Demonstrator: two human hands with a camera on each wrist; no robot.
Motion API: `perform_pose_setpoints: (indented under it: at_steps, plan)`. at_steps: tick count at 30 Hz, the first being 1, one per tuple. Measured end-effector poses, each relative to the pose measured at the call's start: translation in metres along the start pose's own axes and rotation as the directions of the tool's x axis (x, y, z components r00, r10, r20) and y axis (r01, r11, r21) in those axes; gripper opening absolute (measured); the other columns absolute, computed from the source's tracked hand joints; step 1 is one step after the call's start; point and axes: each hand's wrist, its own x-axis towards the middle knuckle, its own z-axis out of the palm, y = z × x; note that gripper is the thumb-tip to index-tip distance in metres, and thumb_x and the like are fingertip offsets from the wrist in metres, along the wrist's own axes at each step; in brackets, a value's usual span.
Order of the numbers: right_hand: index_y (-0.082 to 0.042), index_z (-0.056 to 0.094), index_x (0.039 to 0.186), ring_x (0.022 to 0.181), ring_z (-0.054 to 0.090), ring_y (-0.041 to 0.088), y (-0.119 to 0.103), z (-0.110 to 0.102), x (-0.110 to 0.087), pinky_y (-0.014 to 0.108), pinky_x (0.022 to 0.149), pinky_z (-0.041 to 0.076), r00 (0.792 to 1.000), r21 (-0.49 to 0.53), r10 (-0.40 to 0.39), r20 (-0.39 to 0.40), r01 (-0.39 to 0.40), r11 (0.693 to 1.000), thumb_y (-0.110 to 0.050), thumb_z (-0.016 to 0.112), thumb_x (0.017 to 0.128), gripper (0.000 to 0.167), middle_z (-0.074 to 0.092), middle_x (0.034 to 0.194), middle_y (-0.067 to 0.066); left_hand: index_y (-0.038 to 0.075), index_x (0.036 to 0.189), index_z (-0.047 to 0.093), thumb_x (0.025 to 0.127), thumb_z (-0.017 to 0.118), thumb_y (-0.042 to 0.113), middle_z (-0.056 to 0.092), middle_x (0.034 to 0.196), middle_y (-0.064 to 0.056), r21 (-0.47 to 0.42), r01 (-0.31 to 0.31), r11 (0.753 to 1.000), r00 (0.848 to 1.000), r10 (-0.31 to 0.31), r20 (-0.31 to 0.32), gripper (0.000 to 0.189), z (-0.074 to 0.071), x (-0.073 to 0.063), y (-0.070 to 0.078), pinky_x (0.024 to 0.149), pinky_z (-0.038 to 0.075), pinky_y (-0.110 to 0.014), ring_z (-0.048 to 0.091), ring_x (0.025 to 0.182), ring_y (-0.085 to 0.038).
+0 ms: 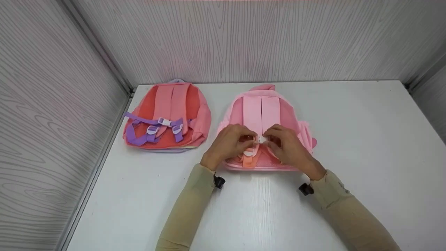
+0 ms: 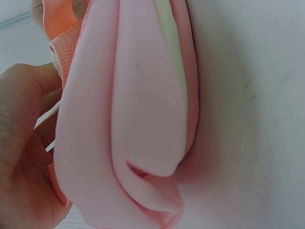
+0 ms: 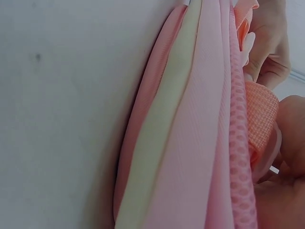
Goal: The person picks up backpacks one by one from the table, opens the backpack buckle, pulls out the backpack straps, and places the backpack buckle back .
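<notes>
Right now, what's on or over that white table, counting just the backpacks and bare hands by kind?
Backpacks: 2 (coral backpack with purple straps, pink backpack)
Hands: 2 (left hand, right hand, both at the pink one's white buckle)
Total: 4

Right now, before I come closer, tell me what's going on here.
A person's left grip and right grip pinch the white buckle of a pink bag lying on the table. The buckle is partly hidden, so I can't tell if it's fastened. A coral bag lies to the left, untouched.
</notes>
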Motion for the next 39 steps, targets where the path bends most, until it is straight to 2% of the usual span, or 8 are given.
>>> perform_pose_setpoints:
  at_steps: [8, 19, 28, 39]
  plan:
    - [-0.004, 0.078, 0.114, 0.086, 0.063, 0.018, -0.0002, -0.0056, -0.0015, 0.026, 0.078, 0.056, 0.999, 0.020, 0.045, 0.022, -0.046, 0.999, -0.004, 0.080, 0.095, 0.019, 0.072, 0.107, 0.007, 0.018, 0.118, 0.083, 0.100, 0.077, 0.025, 0.075, 0.101, 0.005, -0.003, 0.016, 1.000, 1.000, -0.016, 0.006, 0.020, -0.0025, -0.0004, -0.0013, 0.090, 0.053, -0.033, 0.061, 0.094, -0.018]
    - [-0.005, 0.078, 0.115, 0.088, 0.062, 0.019, -0.0022, -0.0077, -0.0015, 0.027, 0.078, 0.055, 0.997, 0.024, 0.063, 0.033, -0.063, 0.998, -0.004, 0.078, 0.096, 0.018, 0.071, 0.106, 0.008, 0.018, 0.117, 0.083, 0.100, 0.078, 0.026, 0.075, 0.101, 0.004, 0.004, 0.021, 1.000, 1.000, -0.021, 0.012, 0.020, -0.0034, -0.0004, -0.0009, 0.089, 0.052, -0.033, 0.060, 0.094, -0.016]
    - [-0.004, 0.078, 0.113, 0.085, 0.062, 0.019, 0.0007, -0.0083, -0.0025, 0.027, 0.077, 0.055, 0.998, 0.041, 0.056, 0.026, -0.057, 0.998, -0.004, 0.078, 0.096, 0.017, 0.071, 0.104, 0.008, 0.018, 0.119, 0.083, 0.100, 0.077, 0.025, 0.076, 0.104, 0.003, 0.005, 0.022, 1.000, 1.000, -0.022, 0.012, 0.020, -0.0045, 0.0004, -0.0014, 0.091, 0.053, -0.034, 0.062, 0.094, -0.017]
    - [-0.003, 0.078, 0.112, 0.083, 0.062, 0.020, 0.0027, -0.0087, -0.0031, 0.027, 0.075, 0.054, 0.998, 0.050, 0.048, 0.034, -0.050, 0.998, -0.003, 0.078, 0.096, 0.016, 0.071, 0.102, 0.009, 0.018, 0.120, 0.082, 0.101, 0.077, 0.026, 0.074, 0.102, 0.003, 0.011, 0.052, 0.999, 0.998, -0.052, 0.021, 0.021, -0.0087, -0.0025, -0.0033, 0.089, 0.052, -0.032, 0.061, 0.093, -0.017]
